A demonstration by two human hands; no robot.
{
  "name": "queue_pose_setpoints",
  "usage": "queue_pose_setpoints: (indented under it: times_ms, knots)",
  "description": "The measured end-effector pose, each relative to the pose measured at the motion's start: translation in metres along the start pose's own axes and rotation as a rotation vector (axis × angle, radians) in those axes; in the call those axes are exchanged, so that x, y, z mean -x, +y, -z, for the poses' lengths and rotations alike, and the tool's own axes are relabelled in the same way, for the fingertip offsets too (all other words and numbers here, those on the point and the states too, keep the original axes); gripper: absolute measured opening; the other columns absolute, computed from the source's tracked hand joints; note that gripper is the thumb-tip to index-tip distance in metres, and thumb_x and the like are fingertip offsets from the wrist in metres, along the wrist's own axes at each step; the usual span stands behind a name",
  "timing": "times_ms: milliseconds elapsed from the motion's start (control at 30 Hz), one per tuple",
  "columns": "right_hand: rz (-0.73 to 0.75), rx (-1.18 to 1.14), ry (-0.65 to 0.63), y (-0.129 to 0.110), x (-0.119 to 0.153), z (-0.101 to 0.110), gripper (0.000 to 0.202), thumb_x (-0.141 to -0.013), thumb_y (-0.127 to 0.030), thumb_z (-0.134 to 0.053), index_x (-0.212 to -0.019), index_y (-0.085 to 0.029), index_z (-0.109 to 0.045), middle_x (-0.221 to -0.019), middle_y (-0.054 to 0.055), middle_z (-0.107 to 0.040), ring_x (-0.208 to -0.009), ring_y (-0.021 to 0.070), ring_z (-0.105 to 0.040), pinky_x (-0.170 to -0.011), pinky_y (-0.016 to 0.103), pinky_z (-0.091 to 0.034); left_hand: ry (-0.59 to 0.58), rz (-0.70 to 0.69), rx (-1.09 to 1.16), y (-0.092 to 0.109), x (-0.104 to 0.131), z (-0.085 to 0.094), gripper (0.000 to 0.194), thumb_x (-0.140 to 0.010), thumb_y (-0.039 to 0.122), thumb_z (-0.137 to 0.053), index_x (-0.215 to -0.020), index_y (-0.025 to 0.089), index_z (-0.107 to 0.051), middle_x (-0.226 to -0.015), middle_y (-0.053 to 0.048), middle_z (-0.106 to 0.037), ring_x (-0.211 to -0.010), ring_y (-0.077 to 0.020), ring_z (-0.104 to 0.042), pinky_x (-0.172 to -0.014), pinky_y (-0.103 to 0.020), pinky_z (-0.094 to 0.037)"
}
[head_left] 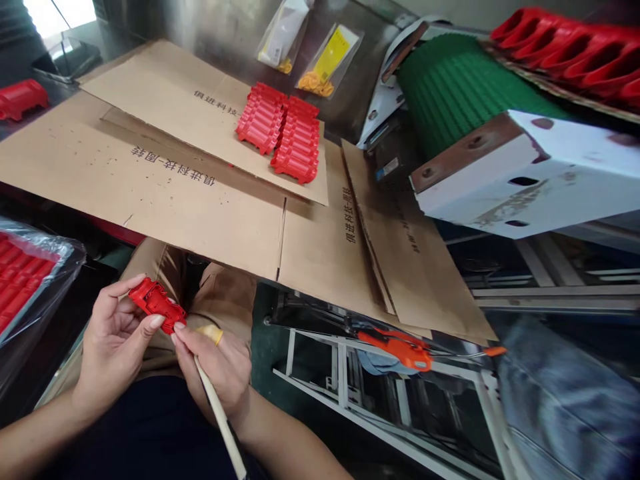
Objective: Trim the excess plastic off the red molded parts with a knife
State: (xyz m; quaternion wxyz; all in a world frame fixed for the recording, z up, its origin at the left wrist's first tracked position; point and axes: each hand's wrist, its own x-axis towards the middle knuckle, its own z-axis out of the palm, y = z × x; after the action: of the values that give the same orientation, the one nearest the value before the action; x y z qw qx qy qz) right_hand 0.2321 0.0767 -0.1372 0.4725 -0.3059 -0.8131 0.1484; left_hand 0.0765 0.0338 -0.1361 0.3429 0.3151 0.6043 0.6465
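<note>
the left hand holds one red part, pinched. the right hand, curled around a pale stick, touches this part's end.

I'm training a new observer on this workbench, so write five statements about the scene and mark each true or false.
1. The left hand holds a red part. True.
2. The right hand is well away from that part. False: the right hand is close up against the red part's end, with a pale stick in its grasp.
3. More red pieces sit in rows on the cardboard. True.
4. The ribbed belt is blue. False: the belt is green.
5. A clear bag with a yellow label lies beyond the cardboard. True.
</note>
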Motion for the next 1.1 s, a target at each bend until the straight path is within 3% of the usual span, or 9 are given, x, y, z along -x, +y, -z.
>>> queue_pose_setpoints:
  times_ms: [133,333,433,533,633,733,867,967,1100]
  knots:
    - [0.079,-0.009,-0.032,0.002,0.0,0.003,0.009,-0.101,-0.01,-0.068,-0.109,-0.013,-0.073,-0.076,0.006,-0.078,-0.06,0.0174,-0.073,-0.056,0.031,-0.055,-0.038,-0.006,-0.043,-0.001,0.004,0.002,0.049,-0.088,0.024,-0.085,-0.132,0.021,-0.063,-0.096,-0.003,-0.083,-0.076,-0.0151,-0.079,-0.069,-0.02,-0.063]
    - [0.007,-0.093,-0.108,0.002,0.003,0.005,0.01,-0.099,-0.014,-0.065,-0.093,-0.02,-0.07,-0.069,-0.001,-0.074,-0.054,0.0136,-0.066,-0.056,0.028,-0.053,-0.059,0.062,0.004,-0.002,0.01,0.004,0.051,-0.089,0.028,-0.086,-0.133,0.021,-0.063,-0.099,-0.004,-0.082,-0.079,-0.0145,-0.078,-0.074,-0.02,-0.064]
    - [0.028,-0.199,-0.305,0.002,0.0,0.014,0.019,-0.103,-0.018,-0.06,-0.087,-0.02,-0.07,-0.065,-0.002,-0.069,-0.052,0.0122,-0.061,-0.052,0.025,-0.05,-0.05,0.117,0.101,-0.002,0.004,0.004,0.052,-0.087,0.029,-0.089,-0.131,0.022,-0.063,-0.1,-0.004,-0.081,-0.084,-0.015,-0.078,-0.076,-0.02,-0.063]
    - [-0.137,-0.355,-0.481,0.008,-0.008,0.034,0.025,-0.109,-0.032,-0.063,-0.089,-0.02,-0.073,-0.075,-0.001,-0.072,-0.065,0.0112,-0.069,-0.063,0.02,-0.056,-0.11,0.226,0.231,0.001,-0.003,0.004,0.049,-0.085,0.031,-0.09,-0.126,0.023,-0.065,-0.102,-0.005,-0.081,-0.089,-0.0189,-0.08,-0.079,-0.026,-0.066]
    - [-0.318,-0.267,-0.386,0.017,-0.016,0.054,0.015,-0.105,-0.033,-0.072,-0.099,-0.02,-0.077,-0.103,0.007,-0.078,-0.095,0.018,-0.076,-0.086,0.027,-0.064,-0.161,0.353,0.337,0.005,-0.006,0.004,0.04,-0.084,0.032,-0.091,-0.118,0.023,-0.071,-0.101,-0.005,-0.081,-0.086,-0.0217,-0.082,-0.077,-0.031,-0.068]
    - [-0.284,-0.285,-0.304,0.023,-0.017,0.059,0.015,-0.103,-0.023,-0.073,-0.117,-0.019,-0.077,-0.12,0.012,-0.079,-0.106,0.021,-0.077,-0.095,0.032,-0.066,-0.194,0.433,0.373,0.006,-0.004,0.004,0.037,-0.084,0.034,-0.091,-0.115,0.023,-0.075,-0.095,-0.005,-0.081,-0.082,-0.0221,-0.082,-0.074,-0.031,-0.068]
    - [-0.206,-0.435,-0.196,0.022,-0.012,0.046,0.031,-0.103,-0.013,-0.071,-0.132,-0.022,-0.073,-0.119,0.008,-0.083,-0.111,0.02,-0.078,-0.099,0.032,-0.067,-0.181,0.387,0.274,0.002,-0.002,0.005,0.037,-0.08,0.032,-0.095,-0.112,0.022,-0.079,-0.092,-0.005,-0.082,-0.084,-0.0175,-0.079,-0.078,-0.025,-0.067]
    - [-0.188,-0.479,-0.119,0.02,-0.011,0.036,0.028,-0.104,-0.015,-0.071,-0.131,-0.023,-0.075,-0.123,0.011,-0.08,-0.111,0.0213,-0.078,-0.095,0.034,-0.068,-0.18,0.319,0.174,0.002,-0.001,0.004,0.037,-0.076,0.025,-0.097,-0.109,0.023,-0.08,-0.089,-0.002,-0.082,-0.079,-0.0126,-0.076,-0.075,-0.017,-0.064]
    - [-0.142,-0.46,-0.124,0.02,-0.011,0.029,0.027,-0.104,-0.02,-0.072,-0.131,-0.021,-0.074,-0.121,0.013,-0.08,-0.103,0.0235,-0.074,-0.088,0.04,-0.067,-0.164,0.288,0.131,0.008,-0.002,0.0,0.037,-0.069,0.016,-0.098,-0.101,0.021,-0.08,-0.085,-0.001,-0.082,-0.074,-0.0118,-0.077,-0.07,-0.015,-0.063]
